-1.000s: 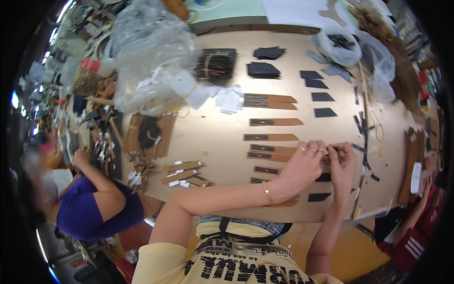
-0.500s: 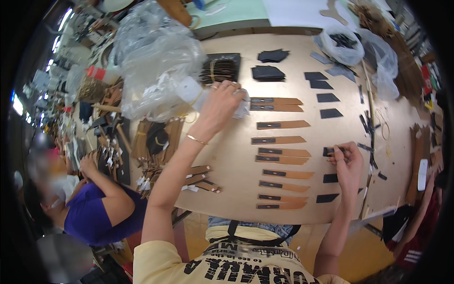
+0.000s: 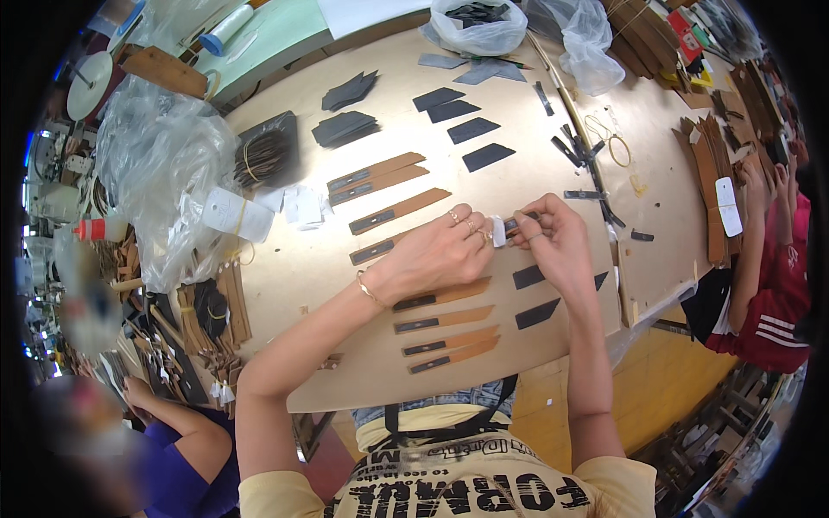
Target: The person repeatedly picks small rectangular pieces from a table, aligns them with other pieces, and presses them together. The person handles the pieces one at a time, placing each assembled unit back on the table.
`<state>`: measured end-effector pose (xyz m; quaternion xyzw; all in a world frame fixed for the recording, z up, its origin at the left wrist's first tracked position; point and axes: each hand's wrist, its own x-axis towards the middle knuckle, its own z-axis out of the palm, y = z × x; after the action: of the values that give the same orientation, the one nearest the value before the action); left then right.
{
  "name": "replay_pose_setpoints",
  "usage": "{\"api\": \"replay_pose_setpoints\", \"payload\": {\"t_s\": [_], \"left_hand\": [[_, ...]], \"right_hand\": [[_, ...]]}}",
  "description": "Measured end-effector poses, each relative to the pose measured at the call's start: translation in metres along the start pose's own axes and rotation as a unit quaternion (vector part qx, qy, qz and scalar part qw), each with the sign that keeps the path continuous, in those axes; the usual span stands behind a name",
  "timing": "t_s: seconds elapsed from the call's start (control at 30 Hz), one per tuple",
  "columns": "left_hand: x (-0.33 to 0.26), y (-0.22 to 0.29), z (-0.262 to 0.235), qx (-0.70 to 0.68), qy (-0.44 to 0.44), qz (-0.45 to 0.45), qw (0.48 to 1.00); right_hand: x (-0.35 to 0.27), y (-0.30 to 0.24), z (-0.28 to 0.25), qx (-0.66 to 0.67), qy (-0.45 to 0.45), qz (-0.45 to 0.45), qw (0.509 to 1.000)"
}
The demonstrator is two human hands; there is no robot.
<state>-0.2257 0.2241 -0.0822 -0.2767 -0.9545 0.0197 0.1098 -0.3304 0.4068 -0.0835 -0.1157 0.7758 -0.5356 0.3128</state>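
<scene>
Over the middle of the table, my left hand (image 3: 445,249) pinches a small white slip (image 3: 498,231). Close against it, my right hand (image 3: 557,242) is closed on a small dark strip (image 3: 509,226); its far end is hidden by the fingers. Under and around my left hand lies a column of brown leather strips (image 3: 458,293), pointed at one end, each with a black patch. Black slanted pieces (image 3: 537,314) lie below my right hand, and more black pieces (image 3: 473,129) lie farther up. A pile of white slips (image 3: 304,207) is left of the brown strips.
Black stacks (image 3: 347,128) and a banded dark bundle (image 3: 263,155) sit at the far left, beside a big clear plastic bag (image 3: 160,164). A bag of black scraps (image 3: 477,26) stands at the back. Co-workers sit at both sides; a brown bundle (image 3: 712,190) lies right.
My left hand has moved right from the white slips and now pinches one. My right hand has brought the dark strip up and left to meet it. The view has shifted right.
</scene>
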Motion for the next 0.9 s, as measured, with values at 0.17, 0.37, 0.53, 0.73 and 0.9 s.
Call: {"api": "replay_pose_setpoints", "payload": {"t_s": [0.17, 0.37, 0.53, 0.73, 0.9], "left_hand": [[0.005, 0.001, 0.002, 0.014, 0.004, 0.001, 1.0], [0.011, 0.01, 0.0, 0.032, -0.006, -0.027, 0.999], [0.017, 0.024, -0.002, 0.051, -0.008, -0.09, 0.995], [0.016, 0.031, -0.001, 0.052, -0.018, -0.114, 0.992], [0.016, 0.026, 0.001, 0.03, -0.031, -0.112, 0.993]], "right_hand": [[0.001, 0.002, -0.003, 0.006, -0.01, -0.016, 1.0], [0.001, 0.002, -0.004, 0.033, -0.015, -0.009, 0.999], [-0.001, 0.001, -0.003, 0.042, -0.003, -0.012, 0.999], [-0.002, -0.001, -0.001, 0.045, 0.013, -0.02, 0.999], [-0.001, 0.001, 0.0, 0.054, 0.026, -0.025, 0.998]]}}
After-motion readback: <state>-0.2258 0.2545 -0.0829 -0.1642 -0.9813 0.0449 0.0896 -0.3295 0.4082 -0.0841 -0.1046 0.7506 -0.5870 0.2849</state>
